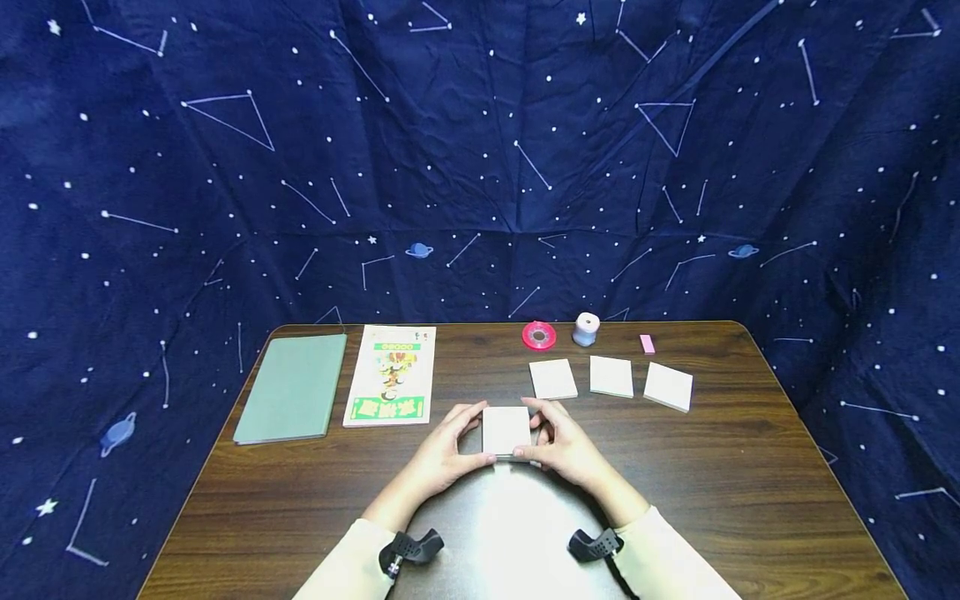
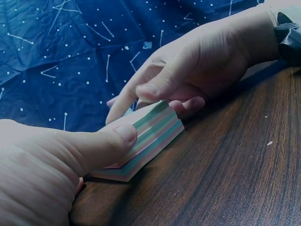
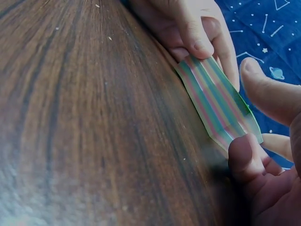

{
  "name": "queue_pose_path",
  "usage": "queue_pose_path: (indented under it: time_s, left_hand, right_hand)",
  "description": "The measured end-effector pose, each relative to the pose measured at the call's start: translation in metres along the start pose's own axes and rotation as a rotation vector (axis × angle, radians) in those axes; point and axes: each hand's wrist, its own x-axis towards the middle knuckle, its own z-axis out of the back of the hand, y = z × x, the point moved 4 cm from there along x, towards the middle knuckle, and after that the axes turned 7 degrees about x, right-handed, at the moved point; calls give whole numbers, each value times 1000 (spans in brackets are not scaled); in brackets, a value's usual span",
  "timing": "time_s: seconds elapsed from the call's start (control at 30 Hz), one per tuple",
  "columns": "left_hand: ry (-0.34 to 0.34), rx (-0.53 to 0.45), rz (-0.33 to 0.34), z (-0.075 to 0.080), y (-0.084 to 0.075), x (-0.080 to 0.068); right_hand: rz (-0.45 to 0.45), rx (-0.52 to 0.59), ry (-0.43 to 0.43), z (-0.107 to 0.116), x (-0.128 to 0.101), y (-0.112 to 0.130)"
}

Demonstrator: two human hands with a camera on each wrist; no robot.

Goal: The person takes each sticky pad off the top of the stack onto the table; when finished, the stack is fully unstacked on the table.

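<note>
A stack of square note pads (image 1: 506, 431) with white tops lies on the table between both hands. Striped edges in green, pink and cream show on the stack (image 2: 153, 141) in the left wrist view, its layers slightly offset. My left hand (image 1: 444, 450) grips the stack's left side, thumb at the near corner and fingers at the far one. From the right, my right hand (image 1: 562, 446) holds the opposite side, its thumb (image 3: 245, 153) at the near corner and index finger at the far corner.
Three more white square pads (image 1: 553, 379) lie in a row behind on the right. Beyond them are a red ring-shaped roll (image 1: 539, 335), a white-and-blue spool (image 1: 586, 329) and a pink eraser-like block (image 1: 647, 344). A green notebook (image 1: 292, 387) and a printed booklet (image 1: 390, 375) lie left.
</note>
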Motion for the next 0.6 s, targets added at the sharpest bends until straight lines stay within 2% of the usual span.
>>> queue_pose_path:
  time_s: [0.3, 0.6]
  left_hand:
    - [-4, 16, -3, 0, 0, 0]
    - [4, 26, -6, 1, -1, 0]
  right_hand:
    - [-1, -85, -7, 0, 0, 1]
    - [16, -42, -13, 0, -1, 1]
